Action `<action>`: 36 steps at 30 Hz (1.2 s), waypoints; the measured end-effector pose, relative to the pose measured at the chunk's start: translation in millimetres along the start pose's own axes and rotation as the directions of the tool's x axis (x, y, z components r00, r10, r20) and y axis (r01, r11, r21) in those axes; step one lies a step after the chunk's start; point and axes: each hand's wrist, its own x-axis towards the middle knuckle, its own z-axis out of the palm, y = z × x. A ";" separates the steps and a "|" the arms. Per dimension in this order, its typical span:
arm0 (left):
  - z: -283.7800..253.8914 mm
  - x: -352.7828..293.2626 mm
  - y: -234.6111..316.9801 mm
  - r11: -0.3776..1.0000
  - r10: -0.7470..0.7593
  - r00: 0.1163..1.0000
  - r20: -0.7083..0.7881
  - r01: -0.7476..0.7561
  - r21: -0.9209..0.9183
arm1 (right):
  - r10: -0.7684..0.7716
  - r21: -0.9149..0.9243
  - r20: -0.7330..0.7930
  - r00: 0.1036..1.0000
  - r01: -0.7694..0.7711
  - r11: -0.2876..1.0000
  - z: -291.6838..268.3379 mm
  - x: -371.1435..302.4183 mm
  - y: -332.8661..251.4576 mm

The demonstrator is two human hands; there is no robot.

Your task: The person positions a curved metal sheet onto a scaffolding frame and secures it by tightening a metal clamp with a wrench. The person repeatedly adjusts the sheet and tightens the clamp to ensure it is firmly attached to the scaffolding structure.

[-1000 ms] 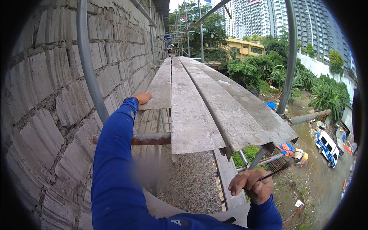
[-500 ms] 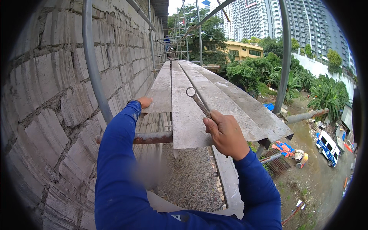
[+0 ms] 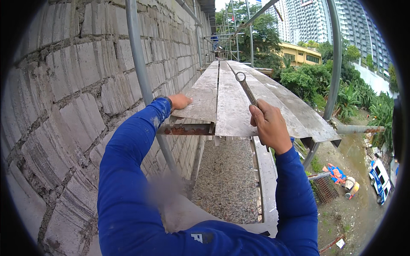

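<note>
My left hand [image 3: 181,101] grips the outer left edge of the left metal scaffold plank [image 3: 200,102], close to its near end; part of its fingers is hidden. In my right hand [image 3: 271,126] is a wrench [image 3: 247,88], closed in the fist, with its ring end pointing up and away over the planks. The middle plank [image 3: 235,109] lies beside the left one, a narrow dark gap between them. Under the left plank's near end runs a rusty cross pipe [image 3: 184,129].
A rough block wall [image 3: 81,72] rises along the left. Grey scaffold uprights stand left [image 3: 141,55] and right [image 3: 335,64]. Below are a gravelly strip [image 3: 228,179], a lower plank [image 3: 267,183], a concrete mixer [image 3: 351,187] and a white-and-blue vehicle [image 3: 380,181]. Far along the scaffold, someone wears blue.
The left plank has slid toward me relative to the middle one, its near end now over the rusty pipe. My left hand moved with it. The view has shifted; the wrench stays in my right hand.
</note>
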 end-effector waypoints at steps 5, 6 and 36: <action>-35.2 -55.0 37.2 0.998 -0.006 0.995 0.096 -0.001 0.070 | 0.022 0.164 -0.026 0.999 -0.017 0.986 -10.8 -2.6 2.1; -55.3 -58.4 39.3 0.999 -0.005 0.992 0.123 0.010 -0.046 | 0.049 0.232 -0.022 0.999 -0.043 0.972 -13.1 -0.9 9.0; 37.2 -44.2 42.2 0.800 0.597 0.801 0.048 -0.590 -0.112 | 0.420 0.279 -0.481 0.770 -0.320 0.906 -257.8 -76.7 257.4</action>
